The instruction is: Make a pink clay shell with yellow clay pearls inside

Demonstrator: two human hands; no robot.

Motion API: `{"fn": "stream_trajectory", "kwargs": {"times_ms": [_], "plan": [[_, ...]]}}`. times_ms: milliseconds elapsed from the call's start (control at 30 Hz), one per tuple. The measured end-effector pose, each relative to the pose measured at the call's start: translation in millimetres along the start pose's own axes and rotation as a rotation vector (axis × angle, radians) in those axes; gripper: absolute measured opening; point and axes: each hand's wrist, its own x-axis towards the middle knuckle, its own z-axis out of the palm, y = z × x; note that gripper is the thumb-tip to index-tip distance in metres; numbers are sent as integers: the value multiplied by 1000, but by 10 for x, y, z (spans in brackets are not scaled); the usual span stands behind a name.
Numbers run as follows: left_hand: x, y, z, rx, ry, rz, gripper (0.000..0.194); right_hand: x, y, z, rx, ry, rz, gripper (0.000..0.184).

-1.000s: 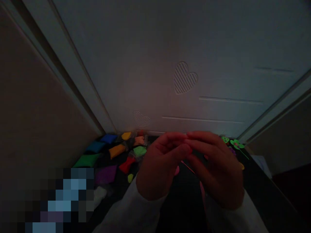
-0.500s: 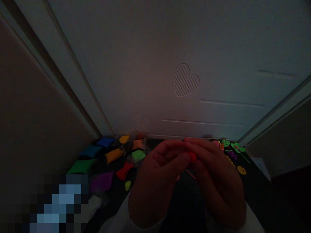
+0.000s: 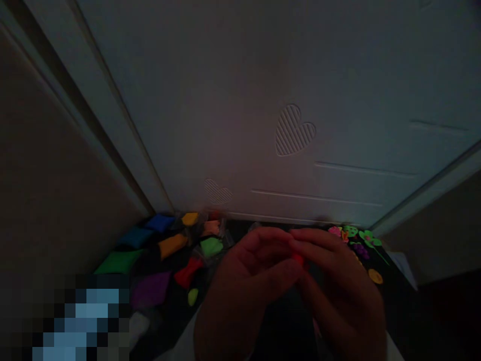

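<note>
The scene is very dim. My left hand (image 3: 244, 291) and my right hand (image 3: 338, 291) meet in front of me, fingertips pinched together on a small red lump of clay (image 3: 298, 258). Both wear pale sleeves. Left of the hands lie several coloured clay packets: green (image 3: 116, 261), blue (image 3: 160, 222), orange (image 3: 172, 245), red (image 3: 187, 272) and purple (image 3: 150, 290). To the right, small clay figures (image 3: 356, 240) of pink, green and purple sit on the dark surface.
A pale door (image 3: 293, 130) with embossed hearts rises straight ahead, close behind the dark work surface (image 3: 398, 311). A brownish wall (image 3: 45, 190) stands to the left. A blurred-out patch covers the lower left corner.
The view has tipped slightly, so hands and packets sit lower in the picture. The pink stick seen below the fingers earlier is now hidden. The hands keep pinching the red lump.
</note>
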Motion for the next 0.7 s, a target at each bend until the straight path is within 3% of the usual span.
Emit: {"fn": "stream_trajectory", "kwargs": {"times_ms": [233, 467, 700], "plan": [[32, 7, -42, 92, 34, 6, 17, 3, 36, 22, -21, -30, 8, 35], [-16, 35, -32, 223, 63, 5, 21, 5, 52, 16, -55, -55, 14, 28], [23, 12, -71, 119, 46, 50, 33, -6, 60, -1, 20, -35, 11, 32]]}}
